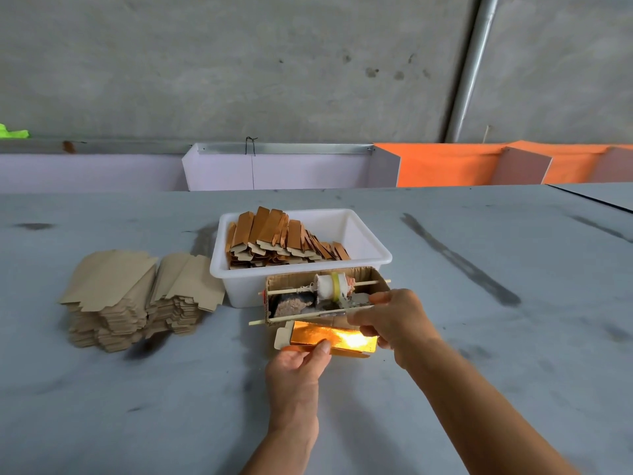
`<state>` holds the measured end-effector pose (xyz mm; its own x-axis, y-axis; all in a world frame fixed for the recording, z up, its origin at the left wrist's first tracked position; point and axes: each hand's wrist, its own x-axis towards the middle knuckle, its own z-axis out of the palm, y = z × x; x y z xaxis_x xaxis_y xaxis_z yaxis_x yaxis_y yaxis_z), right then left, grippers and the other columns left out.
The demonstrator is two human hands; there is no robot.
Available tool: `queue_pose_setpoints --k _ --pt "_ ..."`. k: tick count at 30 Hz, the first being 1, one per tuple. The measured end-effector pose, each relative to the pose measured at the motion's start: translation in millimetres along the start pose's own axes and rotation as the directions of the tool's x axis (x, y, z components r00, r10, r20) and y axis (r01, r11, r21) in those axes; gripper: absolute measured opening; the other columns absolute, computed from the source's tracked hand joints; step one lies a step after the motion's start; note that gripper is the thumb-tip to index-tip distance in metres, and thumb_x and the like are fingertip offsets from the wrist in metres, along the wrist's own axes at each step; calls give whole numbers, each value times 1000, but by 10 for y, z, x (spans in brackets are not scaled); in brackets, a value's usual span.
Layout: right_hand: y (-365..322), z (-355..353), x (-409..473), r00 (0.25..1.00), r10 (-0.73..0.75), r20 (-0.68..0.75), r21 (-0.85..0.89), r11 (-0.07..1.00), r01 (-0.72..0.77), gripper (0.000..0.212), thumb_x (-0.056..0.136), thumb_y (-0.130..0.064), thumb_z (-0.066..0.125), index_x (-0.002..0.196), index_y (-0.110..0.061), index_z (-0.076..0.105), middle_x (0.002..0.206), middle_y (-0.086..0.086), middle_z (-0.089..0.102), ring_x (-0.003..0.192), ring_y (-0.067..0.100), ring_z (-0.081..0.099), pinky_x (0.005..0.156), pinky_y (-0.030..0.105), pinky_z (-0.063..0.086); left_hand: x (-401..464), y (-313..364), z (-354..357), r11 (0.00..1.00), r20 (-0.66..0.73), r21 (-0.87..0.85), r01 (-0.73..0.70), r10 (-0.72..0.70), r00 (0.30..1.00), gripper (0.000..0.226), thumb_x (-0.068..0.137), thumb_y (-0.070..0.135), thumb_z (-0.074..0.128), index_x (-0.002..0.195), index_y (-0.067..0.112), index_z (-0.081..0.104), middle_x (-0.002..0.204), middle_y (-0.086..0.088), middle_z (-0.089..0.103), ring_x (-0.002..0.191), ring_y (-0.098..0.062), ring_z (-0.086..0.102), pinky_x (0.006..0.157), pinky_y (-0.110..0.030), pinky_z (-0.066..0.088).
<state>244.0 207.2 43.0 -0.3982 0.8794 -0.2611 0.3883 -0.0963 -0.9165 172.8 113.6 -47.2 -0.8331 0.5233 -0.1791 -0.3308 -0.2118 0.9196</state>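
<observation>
Folding seems the step in hand: the left hand (298,363) pinches the near flap of the gold-lined blank (325,335), which lies just near of the glue-roller box (325,293); next that flap needs pressing flat, though glare and curled fingers hide whether the right hand (394,320) grips its far-right end.

Glossy gold foil card (329,337), matt brown card stack (137,296), smooth white plastic tub (363,234), rough corrugated cardboard holder (291,279)
</observation>
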Motion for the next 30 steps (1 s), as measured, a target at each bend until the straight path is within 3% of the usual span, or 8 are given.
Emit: queue_pose_setpoints --k 8,16,23,30 --pt "59 -5 -89 999 28 32 76 997 -31 26 73 -7 79 90 -10 59 78 9 62 60 14 59 44 20 39 -5 10 3 1000 7 -14 18 -17 1000 9 78 9 74 76 9 65 68 0 73 81 -24 70 79 -31 48" --pt "125 7 -79 1000 15 7 63 998 -16 33 73 -8 79 95 -12 55 76 8 61 58 13 59 39 16 37 11 0 13 998 -19 -47 34 -35 999 13 77 3 73 74 7 61 66 -1 73 77 -22 71 72 -28 50" --pt "196 22 -68 1000 22 -15 60 998 -21 36 71 -10 81 97 -13 56 85 12 64 66 17 61 45 19 38 0 12 29 997 -17 -69 41 -42 999 9 78 3 72 80 7 64 69 0 73 76 -19 71 68 -22 50" --pt "266 72 -23 998 -6 -64 26 1000 8 39 70 -17 82 99 -15 55 88 8 63 71 16 61 48 18 39 -31 34 37 997 -15 -68 36 -37 999 11 79 5 71 85 12 65 71 5 74 78 -17 70 75 -25 52"
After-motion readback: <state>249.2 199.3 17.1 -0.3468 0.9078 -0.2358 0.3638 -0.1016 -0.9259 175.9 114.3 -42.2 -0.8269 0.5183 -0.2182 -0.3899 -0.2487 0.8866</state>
